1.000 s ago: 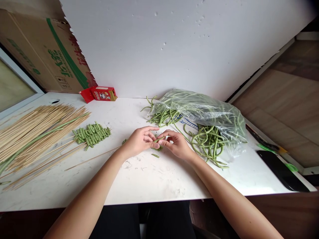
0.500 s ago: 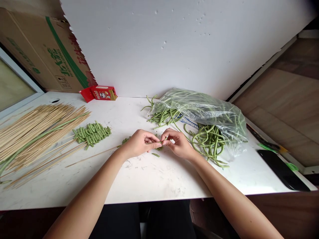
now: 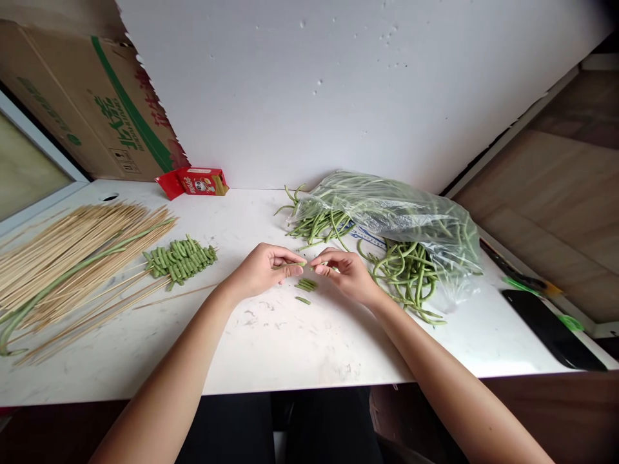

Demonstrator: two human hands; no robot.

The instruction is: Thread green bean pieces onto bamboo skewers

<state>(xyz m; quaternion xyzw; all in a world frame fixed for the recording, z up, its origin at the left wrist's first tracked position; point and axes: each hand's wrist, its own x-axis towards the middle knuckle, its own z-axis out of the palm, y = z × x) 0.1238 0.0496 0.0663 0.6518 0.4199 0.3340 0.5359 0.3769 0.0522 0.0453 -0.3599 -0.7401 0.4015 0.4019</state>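
My left hand (image 3: 265,269) is closed on a long green bean (image 3: 290,265), whose end pokes out past the fingertips. A small gap to the right, my right hand (image 3: 344,274) pinches with thumb and forefinger; a bit of pale green shows there, too small to name. Short cut bean pieces (image 3: 306,284) lie on the white table below the fingertips, with a single piece (image 3: 303,300) nearer me. Left of my hands lie skewers threaded with bean pieces (image 3: 181,260). A lone bamboo skewer (image 3: 176,296) runs in behind my left wrist.
Bare bamboo skewers (image 3: 72,251) spread over the left side, a long bean across them. At right, a clear plastic bag (image 3: 396,206) spills long beans (image 3: 411,274). A black phone (image 3: 551,328) lies near the right edge. A red box (image 3: 203,181) stands at the back.
My hands have moved slightly apart, the left one shifting left and up. The bean's end and the cut pieces beneath now show more clearly.
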